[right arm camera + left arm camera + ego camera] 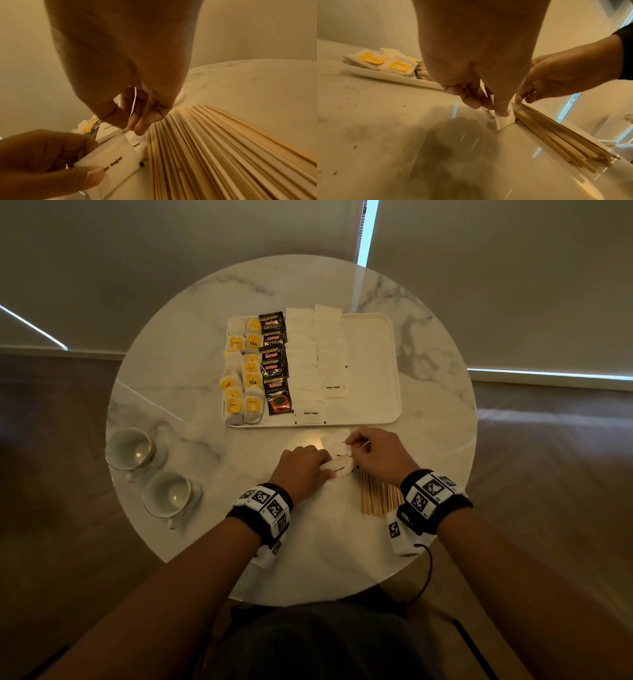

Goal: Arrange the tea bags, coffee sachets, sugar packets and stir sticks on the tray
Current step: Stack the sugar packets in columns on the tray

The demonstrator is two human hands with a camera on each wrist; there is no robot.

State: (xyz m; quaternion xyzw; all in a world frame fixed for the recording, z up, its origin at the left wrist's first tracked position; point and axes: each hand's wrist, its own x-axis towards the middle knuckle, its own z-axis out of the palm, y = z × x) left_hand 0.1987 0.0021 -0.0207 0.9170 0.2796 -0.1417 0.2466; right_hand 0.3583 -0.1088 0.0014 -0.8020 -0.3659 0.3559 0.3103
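A: Sugar packets not yet placed lie in a small loose pile on the counter, just in front of the tray's near rim, between both hands.

B: Who has what?

A: The left hand pinches the nearest packet by its left end, long axis running left to right. The right hand pinches the far packet's right edge. The right is nearer the tray.

B: And the tray?

A: Straight ahead: tea bags, Kopiko coffee sachets, then two columns of sugar; the right part is bare.

B: Stir sticks?

A: Bundled under the right wrist, pointing away from the person. Round marble top, two cups at left, closed blinds behind.
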